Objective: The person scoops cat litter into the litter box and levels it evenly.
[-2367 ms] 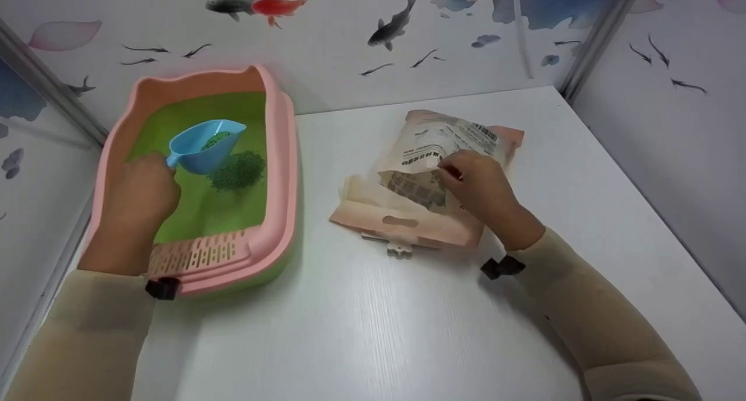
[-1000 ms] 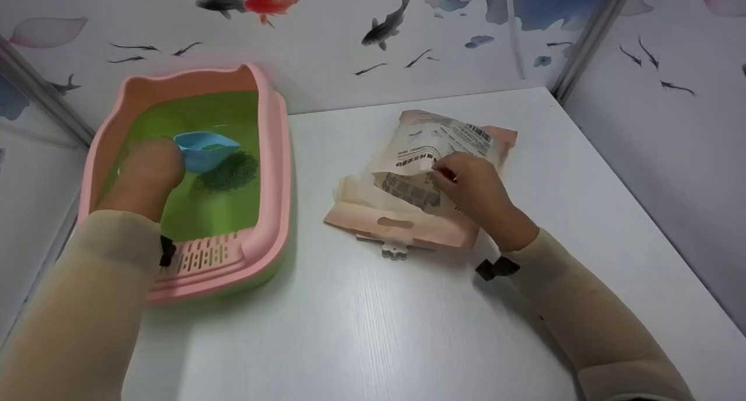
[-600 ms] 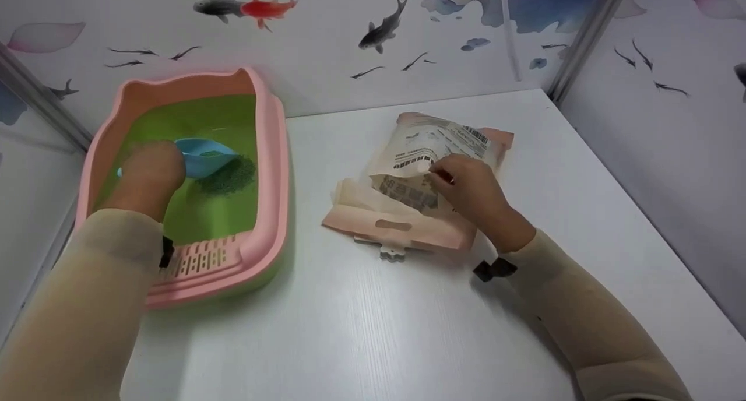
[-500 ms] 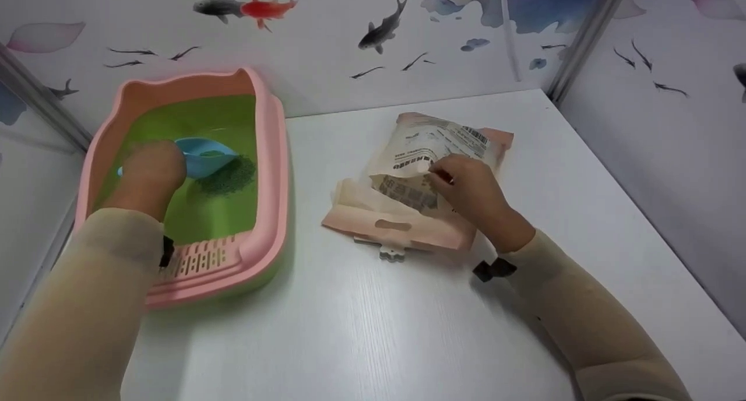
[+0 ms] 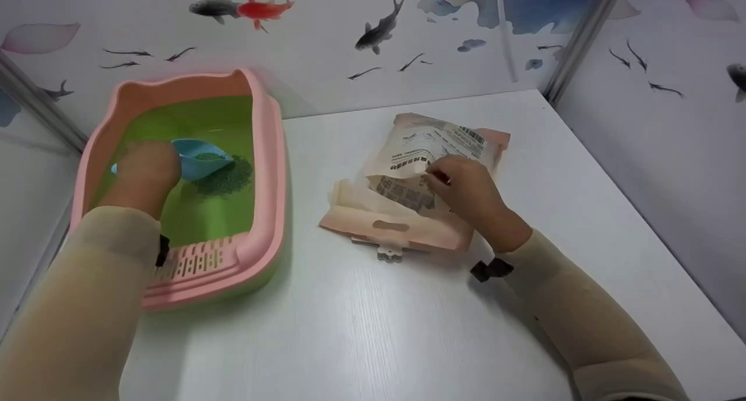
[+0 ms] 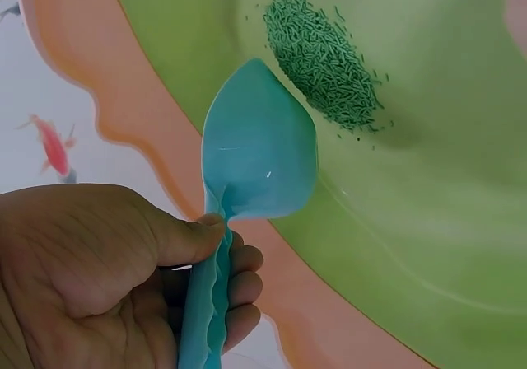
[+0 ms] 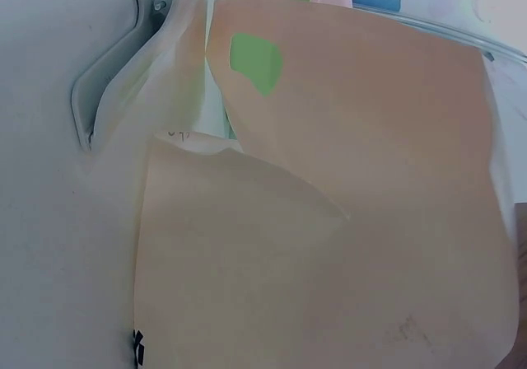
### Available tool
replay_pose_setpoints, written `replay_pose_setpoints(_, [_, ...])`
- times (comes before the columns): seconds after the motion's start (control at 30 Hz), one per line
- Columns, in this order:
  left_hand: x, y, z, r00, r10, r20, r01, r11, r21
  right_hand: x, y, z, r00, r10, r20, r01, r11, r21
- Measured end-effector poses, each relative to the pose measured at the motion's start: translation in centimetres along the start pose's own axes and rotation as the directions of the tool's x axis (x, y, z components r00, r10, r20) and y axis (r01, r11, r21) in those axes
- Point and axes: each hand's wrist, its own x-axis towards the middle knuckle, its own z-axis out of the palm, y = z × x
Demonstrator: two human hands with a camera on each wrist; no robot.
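Tray [image 5: 270,173] left of bag [image 5: 402,156], scoop [image 5: 200,168] and pellets [image 5: 226,180] inside tray, clip [image 5: 390,253] at bag's near edge

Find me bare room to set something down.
The table is bare before the clip, between the tray and the right sleeve; a narrower strip separates tray and bag. Crowded: the bag under the right hand, and the tray around the left hand, scoop and pellets.

Dim, soft light. A pale glare streaks the worktop [image 5: 373,325], well away from its far edge; shadow falls under the tray [image 5: 270,168]. The left hand [image 5: 147,173] is slightly blurred; the right wrist view looks hazy.
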Motion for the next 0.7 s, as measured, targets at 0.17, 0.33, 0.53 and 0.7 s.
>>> replay_pose_setpoints(0.17, [0.6,-0.1,0.2,0.999,0.043,-0.024,-0.04,0.996,0.085,0.0,0.0,0.0,1.0,-0.001,-0.003,0.001,1.0,0.006])
replay_pose_setpoints(0.33, [1.1,0.2,0.2,0.999,0.045,-0.024,-0.041,0.99,0.137,0.0,0.0,0.0,1.0,-0.005,-0.002,0.005,1.0,0.015])
replay_pose_setpoints(0.53, [1.3,0.4,0.2,0.997,0.061,-0.048,-0.053,0.985,0.166,0.0,-0.1,0.0,1.0,0.012,0.016,-0.012,1.0,0.014])
replay_pose_setpoints(0.7, [1.6,0.4,0.2,0.997,0.067,-0.05,-0.056,0.98,0.191,0.0,0.0,0.1,1.0,0.013,0.013,-0.013,1.0,0.008])
